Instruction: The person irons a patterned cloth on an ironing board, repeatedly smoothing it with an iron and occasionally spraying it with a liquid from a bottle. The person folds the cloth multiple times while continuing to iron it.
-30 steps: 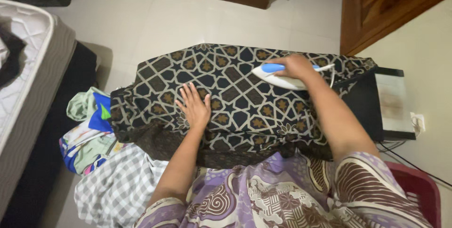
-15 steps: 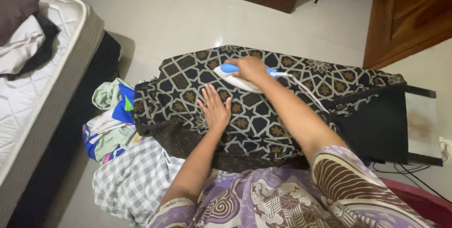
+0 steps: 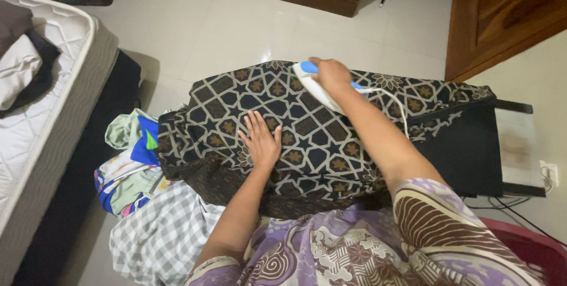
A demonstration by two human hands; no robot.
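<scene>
There, iron (image 3: 314, 87) under right hand (image 3: 332, 75).

Patterned cloth (image 3: 307, 138): dark navy/black, cream geometric star lattice, gold-brown star motifs. Iron (image 3: 313, 85) on its far edge: white body, blue handle, white cord (image 3: 387, 94). Right of cloth: black ironing board (image 3: 466, 150), end pad (image 3: 517, 147) off-white with brown stain. Left of cloth: clothes pile (image 3: 127, 162) in pale green, blue, white; near it a grey-white checked fabric (image 3: 156, 233). Sleeves (image 3: 354, 244): purple, brown swirl print. Floor (image 3: 236, 20): cream tile. Basket (image 3: 525, 244): red.
</scene>
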